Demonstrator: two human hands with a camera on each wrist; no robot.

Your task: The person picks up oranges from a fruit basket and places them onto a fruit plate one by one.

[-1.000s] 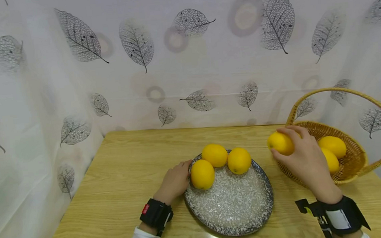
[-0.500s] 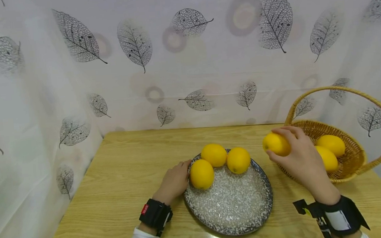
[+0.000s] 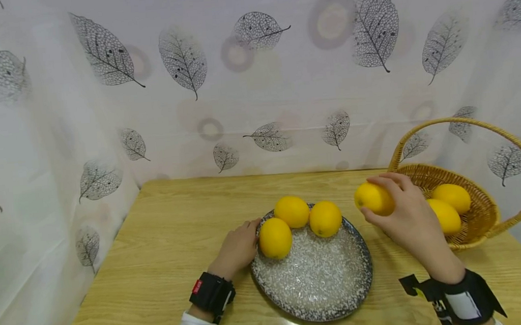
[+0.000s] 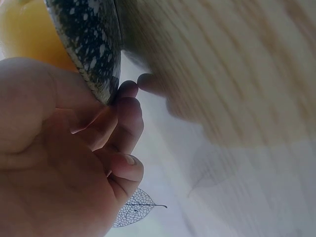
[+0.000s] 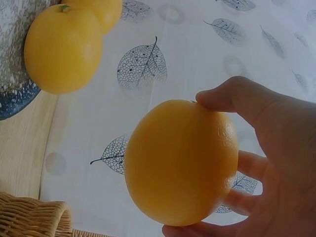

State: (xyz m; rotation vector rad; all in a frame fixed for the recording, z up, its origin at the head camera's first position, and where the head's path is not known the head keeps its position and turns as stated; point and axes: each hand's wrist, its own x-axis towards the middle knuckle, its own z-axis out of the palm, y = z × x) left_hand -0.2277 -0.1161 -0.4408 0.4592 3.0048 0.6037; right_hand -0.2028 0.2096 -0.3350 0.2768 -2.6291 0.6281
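My right hand (image 3: 409, 214) holds a yellow-orange orange (image 3: 373, 199) between thumb and fingers, in the air left of the wicker basket (image 3: 482, 206). In the right wrist view the thumb presses one end of this orange (image 5: 180, 163) and fingertips hold the opposite end. At the plate's left edge, my left hand (image 3: 238, 249) grips the speckled grey plate (image 3: 318, 285). The left wrist view has curled fingers (image 4: 129, 116) at the underside of the plate's dark rim (image 4: 94, 44). Three oranges sit on the plate: left (image 3: 275, 238), back (image 3: 292, 212) and right (image 3: 325, 219).
Two more oranges, a nearer one (image 3: 446, 216) and a farther one (image 3: 451, 198), lie in the basket. Its tall arched handle (image 3: 468, 121) rises above them. A leaf-printed curtain (image 3: 255, 91) hangs behind and beside the wooden table (image 3: 190, 203).
My right hand has moved a little to the left with the orange, away from the basket and nearer the plate. My left hand stays at the plate's rim.
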